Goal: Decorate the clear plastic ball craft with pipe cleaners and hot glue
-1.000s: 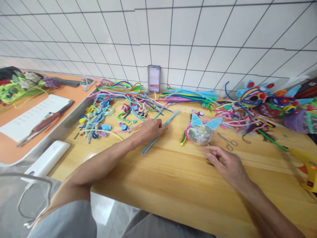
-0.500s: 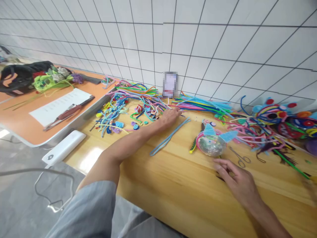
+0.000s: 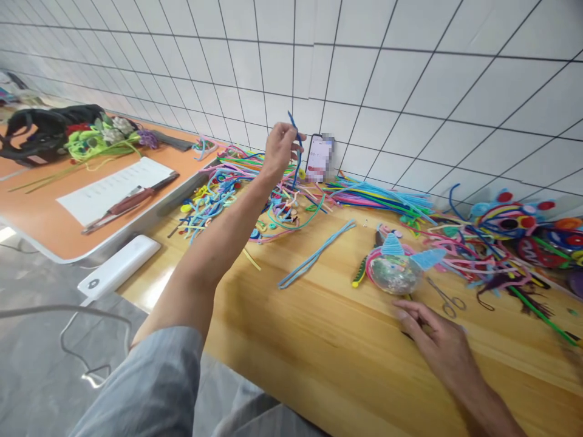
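Observation:
My left hand (image 3: 281,145) is raised at the back of the table, its fingers closed on a dark blue pipe cleaner (image 3: 299,162) that sticks up above the fingertips and hangs below them. On the wood at the right, my right hand (image 3: 432,334) rests with curled fingers; something dark shows under them, too hidden to name. Just beyond it lies a clear ball (image 3: 395,274) with a pink ring and light blue pipe-cleaner ears (image 3: 428,259). Two light blue pipe cleaners (image 3: 314,255) lie together in the middle of the table.
Loose pipe cleaners (image 3: 382,197) are heaped along the tiled wall, where a phone (image 3: 319,159) leans. Pliers (image 3: 359,272) and small scissors (image 3: 447,298) lie beside the ball. Finished colourful pieces (image 3: 505,218) crowd the right. A white power strip (image 3: 119,267) sits at the left edge.
My left hand has lifted from the pile, up and to the left, with the dark blue pipe cleaner now in its fingers. My right hand has stayed near the ball.

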Demonstrator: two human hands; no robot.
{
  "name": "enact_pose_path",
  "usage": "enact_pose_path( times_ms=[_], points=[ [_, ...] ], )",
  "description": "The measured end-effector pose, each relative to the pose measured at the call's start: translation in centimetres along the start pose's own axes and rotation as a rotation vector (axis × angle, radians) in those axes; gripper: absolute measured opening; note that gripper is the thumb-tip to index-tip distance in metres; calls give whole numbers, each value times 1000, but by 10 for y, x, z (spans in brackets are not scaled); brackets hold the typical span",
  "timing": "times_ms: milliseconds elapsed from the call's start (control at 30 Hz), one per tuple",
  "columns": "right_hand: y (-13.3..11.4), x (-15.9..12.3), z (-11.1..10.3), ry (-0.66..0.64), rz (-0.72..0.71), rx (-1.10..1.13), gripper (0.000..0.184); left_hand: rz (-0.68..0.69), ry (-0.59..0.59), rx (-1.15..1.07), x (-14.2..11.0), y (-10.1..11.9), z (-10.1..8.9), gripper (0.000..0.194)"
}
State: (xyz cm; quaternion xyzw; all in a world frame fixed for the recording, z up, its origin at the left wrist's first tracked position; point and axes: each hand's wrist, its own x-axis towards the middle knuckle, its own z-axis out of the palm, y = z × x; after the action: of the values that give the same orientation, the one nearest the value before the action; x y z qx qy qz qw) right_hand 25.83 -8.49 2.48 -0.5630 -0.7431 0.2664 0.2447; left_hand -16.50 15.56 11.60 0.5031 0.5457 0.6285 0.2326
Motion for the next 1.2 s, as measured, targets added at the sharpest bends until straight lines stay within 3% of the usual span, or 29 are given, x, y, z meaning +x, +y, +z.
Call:
enact_pose_path(
  times_ms=[200,367,467,600,667,767,867,933,1067,1200],
  points=[
    [5,2,3,5,2,-55,31,-22,53,-101,23,22,-34,14],
    [-7,1,1,27,7,-23,28,37,3,-115,10,25,-42,14],
    [-29,1,-11,22,22,18,27,106,-99,-62,-13,18,-36,12],
    [-85,22,-18,60,-27,125,30,224,-264,42,-51,8,-25,8],
    [-119,50,-6,87,-80,240,38,261,-314,127,-68,4,-21,8],
    [-158,108,28,23,-138,362,58,311,-346,241,-88,0,-17,12],
    [-176,167,66,29,-151,441,70,392,-379,325,-98,-5,-14,14],
    [-179,195,84,67,-159,438,65,417,-408,392,-101,-9,-13,16],
    [-174,217,99,147,-224,342,47,444,-455,486,-100,-25,-12,21],
    [-168,215,101,172,-250,309,53,471,-523,551,-95,-42,-13,21]
  ],
)
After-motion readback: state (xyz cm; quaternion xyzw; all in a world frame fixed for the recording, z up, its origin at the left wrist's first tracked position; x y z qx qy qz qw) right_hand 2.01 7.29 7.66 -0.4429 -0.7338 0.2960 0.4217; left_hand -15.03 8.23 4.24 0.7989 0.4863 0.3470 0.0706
